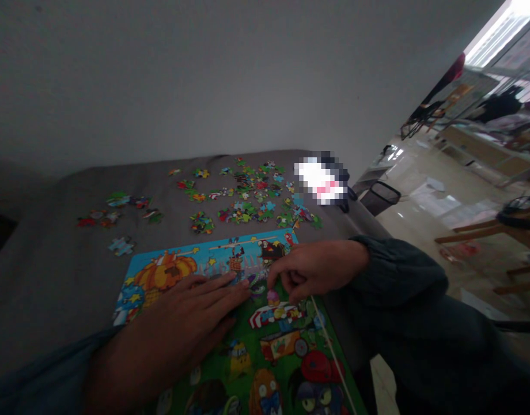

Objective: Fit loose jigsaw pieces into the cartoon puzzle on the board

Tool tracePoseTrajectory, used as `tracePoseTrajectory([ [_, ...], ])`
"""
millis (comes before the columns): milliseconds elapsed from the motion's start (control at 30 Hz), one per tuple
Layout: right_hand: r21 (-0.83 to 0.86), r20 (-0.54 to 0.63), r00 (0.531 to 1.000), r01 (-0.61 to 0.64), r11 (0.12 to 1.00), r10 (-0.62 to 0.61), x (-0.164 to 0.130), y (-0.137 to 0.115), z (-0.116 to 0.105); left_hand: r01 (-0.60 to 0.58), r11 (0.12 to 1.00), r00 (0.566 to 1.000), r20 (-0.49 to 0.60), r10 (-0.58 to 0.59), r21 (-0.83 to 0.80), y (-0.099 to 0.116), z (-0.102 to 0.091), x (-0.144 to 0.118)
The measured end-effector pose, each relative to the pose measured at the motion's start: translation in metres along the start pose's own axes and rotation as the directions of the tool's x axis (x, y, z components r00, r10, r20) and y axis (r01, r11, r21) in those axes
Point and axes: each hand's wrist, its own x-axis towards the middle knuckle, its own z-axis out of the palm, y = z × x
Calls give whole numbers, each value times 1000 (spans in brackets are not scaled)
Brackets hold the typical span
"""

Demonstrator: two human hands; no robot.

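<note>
Pressing from the flat, unclenched left grip (189, 308) could have shifted the puzzle board (286, 346) beneath; the right grip's (314, 268) closure was unclear.

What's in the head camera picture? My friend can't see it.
A person's bare left hand lies flat on a blue-and-green cartoon puzzle board, with the bare right hand curled over its right side. Beyond it, many small, multicoloured jigsaw pieces lie scattered on a dark grey cloth.
</note>
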Motion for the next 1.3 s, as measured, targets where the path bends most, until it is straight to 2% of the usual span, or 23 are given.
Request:
tracePoseTrajectory([
  [133, -49, -79, 997, 22, 999, -26, -1, 1, 1, -1, 1000, 1000, -21, 1, -3, -1, 2, -2],
  [333, -201, -7, 1000, 16, 980, -18, -3, -2, 4, -4, 1000, 1000, -12, 4, 9, 0, -1, 0],
  [467, -286, -1, 1000, -12, 958, 12, -1, -6, 7, 1, 1000, 1000, -10, -1, -2, 0, -1, 0],
  [800, -254, 3, 1000, -14, 967, 15, -2, -10, 6, -12, 999, 1000, 5, 12, 36, -2, 1, -1],
  [1067, -182, -44, 999, -23, 983, 16, 0, -5, 3, -29, 998, 999, 20, 28, 55, 0, -3, 1],
  [1300, -151, -204, 978, 0, 988, -32, -2, 7, -1, -42, 999, 999, -2, 42, 33, 0, -4, 1],
])
